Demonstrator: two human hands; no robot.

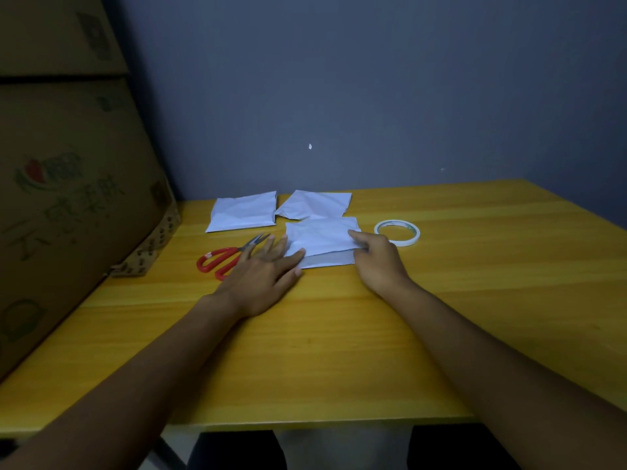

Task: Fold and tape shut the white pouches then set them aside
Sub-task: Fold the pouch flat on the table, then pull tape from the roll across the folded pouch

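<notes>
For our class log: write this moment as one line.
left hand flat on pouch | right hand pinches fold | tape roll idle

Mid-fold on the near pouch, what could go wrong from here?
1. Left hand lies flat while the right hand pinches the near pouch; letting go for the tape roll may let the fold spring open.
2. The near pouch overlaps the rear right pouch, so sliding could drag it.
3. The scissors lie under the left fingers.

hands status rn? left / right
Left hand: open, fingers flat on the front pouch.
Right hand: fingers curled, pinching that pouch's right edge.
</notes>
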